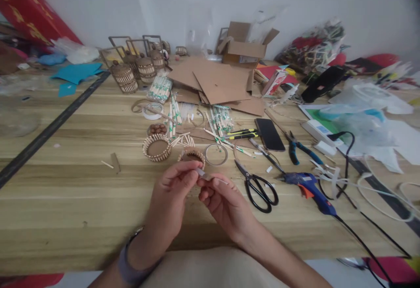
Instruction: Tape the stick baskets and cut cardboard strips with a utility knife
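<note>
My left hand (173,200) and my right hand (226,202) meet above the front middle of the table. Between their pinched fingertips runs a small pale strip (204,174), held at both ends. Just behind the fingers stands a round cardboard ring with sticks around it (192,153), partly hidden by my left hand. To its left sits a wider stick-edged ring (156,148). A roll of clear tape (215,154) lies behind my right hand. Black-handled scissors (259,188) rest to the right of my right hand.
A blue glue gun (308,183) with its cord, pliers (300,147) and a phone (270,135) lie right. Stick bundles (221,118) and cardboard sheets (223,82) fill the middle. Small lidded baskets (124,78) stand back left. An open box (244,51) is at the back.
</note>
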Demonstrator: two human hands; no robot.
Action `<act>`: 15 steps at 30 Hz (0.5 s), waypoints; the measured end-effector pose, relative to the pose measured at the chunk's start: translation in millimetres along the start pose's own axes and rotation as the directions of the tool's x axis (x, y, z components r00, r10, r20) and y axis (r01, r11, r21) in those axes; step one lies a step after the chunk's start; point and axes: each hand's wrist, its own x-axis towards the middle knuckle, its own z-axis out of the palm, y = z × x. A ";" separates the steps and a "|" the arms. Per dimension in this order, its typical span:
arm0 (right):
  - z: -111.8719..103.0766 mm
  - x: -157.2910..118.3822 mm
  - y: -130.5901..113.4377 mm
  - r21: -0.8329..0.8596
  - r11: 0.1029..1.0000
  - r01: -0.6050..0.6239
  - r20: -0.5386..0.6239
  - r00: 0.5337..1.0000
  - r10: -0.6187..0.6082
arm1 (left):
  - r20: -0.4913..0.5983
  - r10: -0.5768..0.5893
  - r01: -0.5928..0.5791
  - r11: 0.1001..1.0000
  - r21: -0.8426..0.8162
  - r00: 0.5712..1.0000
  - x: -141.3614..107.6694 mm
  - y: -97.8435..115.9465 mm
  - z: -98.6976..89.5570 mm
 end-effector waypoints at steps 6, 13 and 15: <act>-40.2 -14.5 -16.4 -0.752 0.648 0.122 0.057 0.991 -0.120 | -0.108 0.058 -0.042 0.989 0.145 0.993 7.1 -1.2 -9.2; -126.4 -39.8 -68.3 -0.917 -0.362 -0.167 0.024 0.884 -0.467 | -0.106 0.104 -0.090 0.987 0.131 0.989 9.8 -6.9 -13.7; -135.2 -39.6 -72.1 -0.898 -0.410 -0.158 0.027 0.912 -0.409 | -0.101 0.080 -0.068 0.991 0.117 0.992 9.5 -8.3 -12.6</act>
